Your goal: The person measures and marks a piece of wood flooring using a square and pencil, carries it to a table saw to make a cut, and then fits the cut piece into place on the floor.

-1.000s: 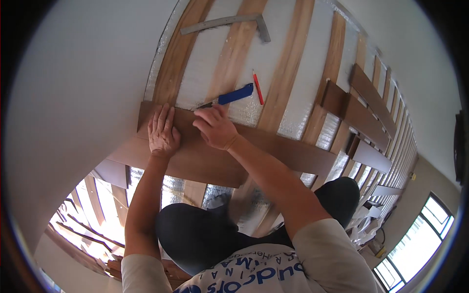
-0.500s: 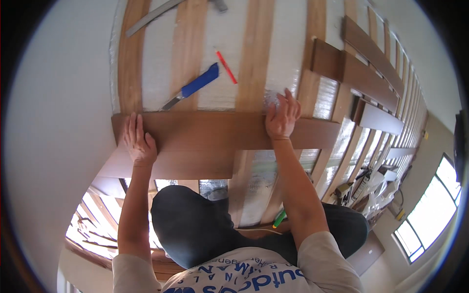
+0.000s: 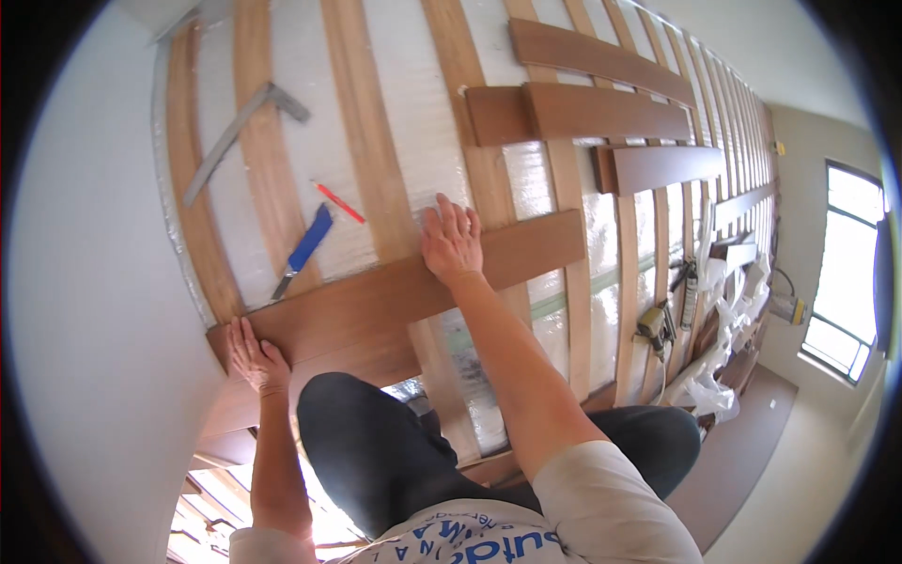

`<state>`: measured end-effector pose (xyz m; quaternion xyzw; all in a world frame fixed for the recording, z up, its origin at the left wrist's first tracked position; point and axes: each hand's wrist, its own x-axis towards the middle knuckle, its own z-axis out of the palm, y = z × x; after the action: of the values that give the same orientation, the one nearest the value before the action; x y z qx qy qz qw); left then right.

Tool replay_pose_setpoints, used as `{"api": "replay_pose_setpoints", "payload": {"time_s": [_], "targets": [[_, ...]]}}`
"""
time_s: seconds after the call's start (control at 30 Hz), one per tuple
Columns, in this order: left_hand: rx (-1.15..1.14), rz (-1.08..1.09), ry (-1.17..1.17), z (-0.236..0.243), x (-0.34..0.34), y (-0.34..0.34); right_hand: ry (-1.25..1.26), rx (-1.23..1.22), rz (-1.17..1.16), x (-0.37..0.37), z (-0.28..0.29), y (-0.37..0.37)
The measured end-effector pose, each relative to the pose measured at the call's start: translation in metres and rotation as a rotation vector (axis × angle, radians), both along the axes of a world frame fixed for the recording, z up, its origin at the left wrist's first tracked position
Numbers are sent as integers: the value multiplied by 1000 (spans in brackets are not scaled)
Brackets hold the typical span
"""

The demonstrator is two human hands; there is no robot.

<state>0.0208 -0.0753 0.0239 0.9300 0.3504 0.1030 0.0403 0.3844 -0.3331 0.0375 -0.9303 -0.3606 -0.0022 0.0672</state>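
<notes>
A long brown floorboard [image 3: 362,303] lies across the wooden battens in front of my knees, its left end at the white wall. My left hand [image 3: 259,359] rests flat on that end, fingers stretched toward the far edge. Farther right, my right hand [image 3: 451,242] lies on the same board, its fingers spread past the far edge. Another brown board [image 3: 390,350] lies against its near side, partly hidden by my leg. Just beyond the long board are a blue-handled utility knife [image 3: 308,246] and a red pencil [image 3: 340,202].
A metal carpenter's square [image 3: 230,141] lies farther off on the battens [image 3: 357,122] over white foil sheeting. Several loose boards [image 3: 611,108] are at the far right. A power drill [image 3: 654,324], a caulking gun [image 3: 688,296] and crumpled plastic [image 3: 709,395] lie to the right.
My view has swung to the right, showing more of the far boards and tools. Both hands are still on the long board, which appears tilted now.
</notes>
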Motion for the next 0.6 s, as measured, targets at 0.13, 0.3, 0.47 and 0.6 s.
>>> {"api": "replay_pose_setpoints", "payload": {"time_s": [0.13,0.3,0.47,0.6], "targets": [[-42,48,18,10,12,-1,-17,-32,-4,-1,-5,-11],[-106,59,3,15,6,4,-1,33,37,-1,3,4],[-90,40,5,8,9,-4,53,21,-17,-8,19,-12],[-46,63,1,3,0,-9,149,124,-9,-23,91,-49]]}}
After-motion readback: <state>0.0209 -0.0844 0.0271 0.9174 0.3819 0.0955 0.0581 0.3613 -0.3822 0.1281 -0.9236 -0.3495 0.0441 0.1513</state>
